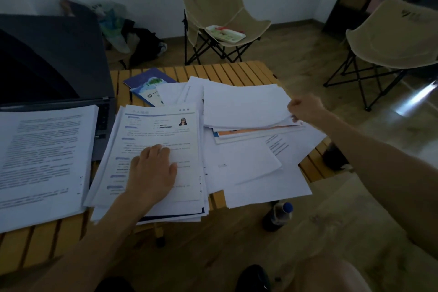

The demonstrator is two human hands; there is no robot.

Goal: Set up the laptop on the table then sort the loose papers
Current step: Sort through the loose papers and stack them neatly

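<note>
Both bare forearms reach out from the near edge over a yellow slatted wooden counter (227, 71) strewn with paper. Left of the left fingers stands an open dark grey laptop (54, 54), its screen black, its keyboard mostly hidden beneath a thick white stack of printed text pages (42, 156). Directly under the left fingers lies a middle stack of white sheets topped by a printed form with blue headings and a small photo (161, 130); the left hand (154, 170) rests flat on it, fingers straight and spread, pressing down. Between the two hands, loose white sheets (251, 168) overlap and hang past the counter's near edge. The right hand (305, 108) pinches the right edge of a raised bundle of white sheets (244, 104), fingers curled round it, above an orange-and-blue printed page (237, 132). Beyond the left fingers, a blue booklet with a green and white cover picture (148, 83) lies partly under the papers. Below the right fingers, on the floor, stands a dark plastic bottle with a blue cap (278, 216). Far beyond, two beige folding camp chairs (218, 12) stand on the floor.
</note>
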